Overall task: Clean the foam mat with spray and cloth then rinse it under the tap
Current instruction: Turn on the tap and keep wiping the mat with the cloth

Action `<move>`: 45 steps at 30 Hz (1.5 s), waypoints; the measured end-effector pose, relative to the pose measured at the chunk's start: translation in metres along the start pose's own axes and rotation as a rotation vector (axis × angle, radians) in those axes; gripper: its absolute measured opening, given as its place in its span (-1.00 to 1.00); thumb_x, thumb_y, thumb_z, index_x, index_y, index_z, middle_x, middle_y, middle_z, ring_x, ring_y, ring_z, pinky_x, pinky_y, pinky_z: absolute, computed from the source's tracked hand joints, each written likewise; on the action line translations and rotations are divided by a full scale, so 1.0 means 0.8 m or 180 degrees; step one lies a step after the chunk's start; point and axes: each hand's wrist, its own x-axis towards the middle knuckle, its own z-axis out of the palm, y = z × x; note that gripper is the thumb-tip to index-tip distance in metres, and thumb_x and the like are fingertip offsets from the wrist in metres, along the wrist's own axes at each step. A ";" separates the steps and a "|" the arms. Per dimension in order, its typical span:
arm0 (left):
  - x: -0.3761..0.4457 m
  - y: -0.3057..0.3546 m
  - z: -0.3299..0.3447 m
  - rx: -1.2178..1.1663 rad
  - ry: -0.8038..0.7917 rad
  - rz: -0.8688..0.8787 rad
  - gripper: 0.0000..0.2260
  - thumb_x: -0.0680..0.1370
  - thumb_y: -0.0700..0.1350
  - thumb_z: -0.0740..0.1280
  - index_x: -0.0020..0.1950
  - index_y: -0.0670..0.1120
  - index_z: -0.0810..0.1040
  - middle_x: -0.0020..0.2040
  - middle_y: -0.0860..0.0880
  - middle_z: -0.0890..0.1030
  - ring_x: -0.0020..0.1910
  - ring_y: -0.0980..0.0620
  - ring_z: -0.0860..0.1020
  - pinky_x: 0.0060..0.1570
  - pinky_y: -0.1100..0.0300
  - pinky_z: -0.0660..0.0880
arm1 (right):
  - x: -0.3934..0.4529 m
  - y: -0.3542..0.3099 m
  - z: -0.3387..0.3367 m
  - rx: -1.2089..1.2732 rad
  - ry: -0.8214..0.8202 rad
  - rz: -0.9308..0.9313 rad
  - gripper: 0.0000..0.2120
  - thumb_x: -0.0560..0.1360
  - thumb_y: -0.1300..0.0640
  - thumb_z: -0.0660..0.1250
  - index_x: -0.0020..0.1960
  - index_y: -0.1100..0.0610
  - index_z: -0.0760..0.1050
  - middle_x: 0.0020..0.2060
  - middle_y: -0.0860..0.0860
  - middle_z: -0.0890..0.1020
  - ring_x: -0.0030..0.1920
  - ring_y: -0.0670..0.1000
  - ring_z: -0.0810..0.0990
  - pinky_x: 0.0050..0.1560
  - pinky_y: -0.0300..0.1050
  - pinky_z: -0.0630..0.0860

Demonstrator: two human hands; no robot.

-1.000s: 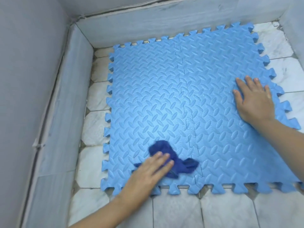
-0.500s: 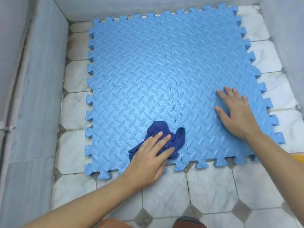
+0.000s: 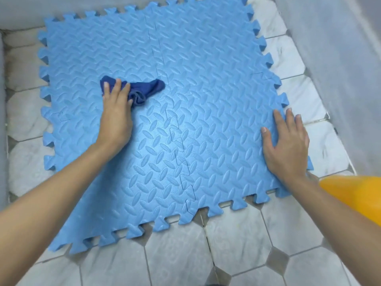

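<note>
A light blue foam mat [image 3: 202, 104] made of interlocking pieces lies flat on the tiled floor. A crumpled dark blue cloth [image 3: 144, 89] rests on its left-centre part. My left hand [image 3: 116, 112] presses down on the cloth's left end, fingers over it. My right hand [image 3: 286, 141] lies flat with fingers spread on the mat's right edge, holding nothing. No spray bottle or tap is in view.
White marble floor tiles [image 3: 233, 240] surround the mat. Grey walls [image 3: 338, 48] close in on the right, the far side and the left. An orange object [image 3: 354, 195] shows at the right edge, partly behind my right forearm.
My left hand has pushed the cloth from the mat's near edge up toward its left-centre. My right hand stays flat at the mat's right edge. The camera has tilted further down.
</note>
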 end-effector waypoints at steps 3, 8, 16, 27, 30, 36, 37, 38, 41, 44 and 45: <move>0.013 0.065 0.034 0.0122 -0.0250 0.1054 -0.63 0.61 -0.30 0.10 0.42 -0.26 0.32 0.47 -0.26 0.28 0.52 -0.23 0.09 0.45 -0.19 0.10 | 0.001 0.002 0.001 0.0037 0.0020 -0.0013 -0.46 0.62 -0.15 0.11 0.53 0.04 0.25 0.53 0.13 0.26 0.54 0.19 0.15 0.47 0.17 0.15; -0.158 0.096 0.045 0.0462 -0.1139 0.3027 -0.57 0.58 -0.28 0.15 0.47 -0.16 0.33 0.50 -0.11 0.29 0.49 -0.17 0.23 0.42 -0.09 0.26 | -0.001 0.002 0.000 -0.0004 0.0043 -0.0043 -0.47 0.61 -0.14 0.09 0.52 0.05 0.26 0.53 0.12 0.27 0.54 0.18 0.15 0.44 0.17 0.19; 0.017 0.137 0.078 0.0457 -0.0829 0.2438 -0.44 0.51 -0.39 0.08 0.52 -0.15 0.20 0.53 -0.18 0.20 0.52 -0.19 0.11 0.48 -0.03 0.05 | 0.002 0.001 0.002 -0.0120 0.0072 -0.0057 -0.47 0.62 -0.12 0.08 0.53 0.06 0.27 0.52 0.13 0.29 0.54 0.17 0.16 0.44 0.15 0.19; 0.048 0.199 0.117 0.0422 -0.0925 0.2918 -0.46 0.46 -0.36 0.09 0.46 -0.18 0.33 0.49 -0.19 0.28 0.49 -0.23 0.21 0.46 -0.10 0.16 | 0.003 0.004 0.002 0.0153 0.0163 -0.0022 -0.53 0.62 0.09 0.02 0.49 0.19 0.29 0.47 0.11 0.37 0.53 0.15 0.20 0.47 0.10 0.21; -0.016 0.155 0.082 0.0570 -0.1378 0.3187 -0.40 0.48 -0.38 0.11 0.51 -0.06 0.25 0.54 -0.07 0.22 0.52 -0.11 0.16 0.46 -0.01 0.16 | 0.004 0.002 0.003 0.0077 0.0155 -0.0045 -0.54 0.62 0.11 0.04 0.49 0.20 0.29 0.48 0.12 0.37 0.53 0.17 0.21 0.45 0.11 0.25; 0.111 0.243 0.135 0.0562 -0.1006 0.2377 -0.49 0.58 -0.31 0.17 0.52 -0.08 0.22 0.52 -0.15 0.23 0.51 -0.21 0.16 0.42 -0.13 0.17 | 0.006 0.004 0.001 0.0019 0.0059 -0.0016 -0.53 0.60 0.13 0.05 0.47 0.22 0.32 0.47 0.12 0.37 0.52 0.18 0.23 0.44 0.13 0.27; 0.135 0.264 0.144 0.0566 -0.0969 0.2145 -0.51 0.59 -0.29 0.13 0.53 -0.08 0.20 0.53 -0.15 0.20 0.52 -0.21 0.11 0.44 -0.13 0.13 | 0.006 0.004 0.001 0.0021 0.0050 -0.0017 -0.53 0.59 0.13 0.05 0.47 0.22 0.32 0.47 0.12 0.38 0.52 0.19 0.23 0.44 0.14 0.28; 0.153 0.282 0.152 0.0592 -0.0932 0.1979 -0.51 0.60 -0.28 0.10 0.54 -0.07 0.18 0.54 -0.14 0.17 0.53 -0.21 0.08 0.45 -0.11 0.09 | 0.006 0.004 0.001 0.0027 0.0042 -0.0019 -0.53 0.59 0.14 0.05 0.47 0.22 0.32 0.47 0.12 0.38 0.52 0.18 0.23 0.44 0.14 0.28; 0.170 0.307 0.164 0.0738 -0.0893 0.1974 -0.49 0.58 -0.29 0.08 0.54 -0.04 0.18 0.56 -0.14 0.13 0.53 -0.23 0.04 0.47 -0.09 0.06 | 0.007 0.006 0.002 0.0094 0.0041 0.0001 -0.51 0.57 0.15 0.04 0.47 0.23 0.32 0.47 0.11 0.38 0.52 0.18 0.23 0.46 0.13 0.25; 0.137 0.270 0.149 0.0696 -0.1011 0.2375 -0.49 0.58 -0.33 0.11 0.52 -0.05 0.23 0.54 -0.15 0.18 0.52 -0.24 0.09 0.46 -0.12 0.11 | 0.006 0.007 0.003 0.0338 0.0084 -0.0007 -0.53 0.57 0.17 0.06 0.45 0.24 0.36 0.45 0.12 0.40 0.51 0.20 0.25 0.46 0.12 0.23; 0.116 0.249 0.138 0.0682 -0.1037 0.2488 -0.48 0.56 -0.35 0.15 0.51 -0.06 0.26 0.53 -0.16 0.21 0.51 -0.25 0.13 0.44 -0.13 0.15 | 0.006 0.008 0.002 0.0451 0.0105 0.0008 -0.53 0.56 0.18 0.08 0.45 0.23 0.37 0.45 0.12 0.41 0.50 0.20 0.26 0.46 0.11 0.23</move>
